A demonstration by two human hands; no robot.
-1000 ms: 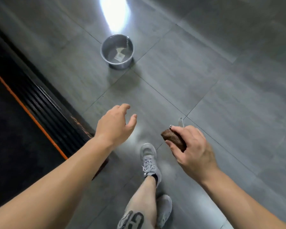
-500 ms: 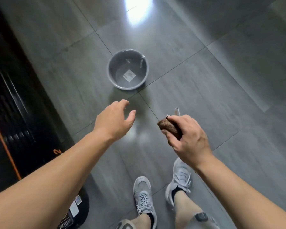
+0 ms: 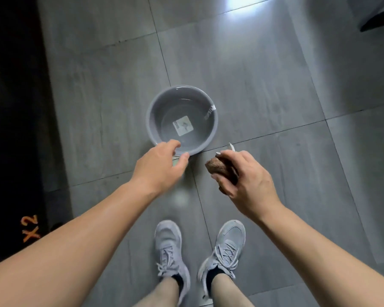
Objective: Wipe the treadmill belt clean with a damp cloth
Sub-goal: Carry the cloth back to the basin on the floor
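- R hand (image 3: pixel 244 180) curled tight round balled brown cloth (image 3: pixel 218 168).
- L hand (image 3: pixel 160 167) loosely spread, empty, over near rim of round grey plastic basin (image 3: pixel 157 109) w/ water.
- Black treadmill (image 3: pixel 13 107) left of L hand; prob. wetting step, belt wiping still left.

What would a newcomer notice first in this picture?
First, the round grey basin in the middle of the grey tiled floor, apparently holding water. Just below it, the right hand grips a brown cloth, while the open left hand is stretched toward the basin's near rim. The dark treadmill runs along the left edge.
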